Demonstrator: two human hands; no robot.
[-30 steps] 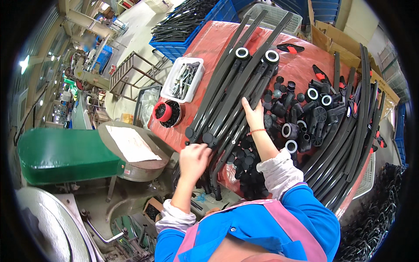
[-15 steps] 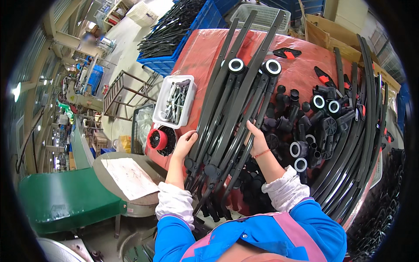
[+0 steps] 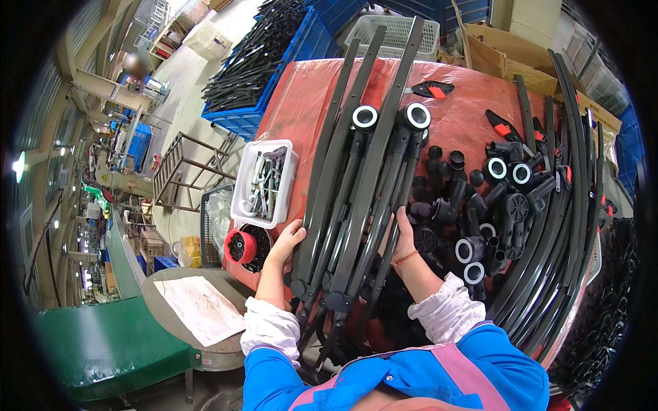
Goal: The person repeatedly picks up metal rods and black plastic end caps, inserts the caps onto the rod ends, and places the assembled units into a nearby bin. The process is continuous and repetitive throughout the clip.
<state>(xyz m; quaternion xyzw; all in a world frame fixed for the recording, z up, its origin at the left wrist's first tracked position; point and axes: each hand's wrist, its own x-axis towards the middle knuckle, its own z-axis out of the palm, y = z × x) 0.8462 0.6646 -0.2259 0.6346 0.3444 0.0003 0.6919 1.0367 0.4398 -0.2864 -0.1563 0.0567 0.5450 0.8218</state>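
A bundle of long black tube frames (image 3: 372, 185) lies between my hands, its long bars pointing away from me. White rings (image 3: 364, 118) mark the round black joints partway along it. My left hand (image 3: 284, 248) is closed on the bundle's left side, thumb on top and the other fingers mostly hidden. My right hand (image 3: 403, 240) grips its right side from the edge, with its fingers partly behind the tubes. The near ends of the frames, with knob-like black joints (image 3: 338, 301), hang close to my body.
The red-covered table (image 3: 284, 116) bears black plastic fittings (image 3: 473, 205), curved black tubes (image 3: 534, 288) and a white bin of metal parts (image 3: 289, 198). A red tape roll (image 3: 238, 247) sits beside the bin. Blue crates (image 3: 240, 113) and cartons (image 3: 510, 44) stand behind. A round stool-like top (image 3: 159, 301) is at left.
The bundle has swung a little straighter, its far ends shifting left and its near ends coming closer to me. Both hands stay on it. The whole view has shifted slightly.
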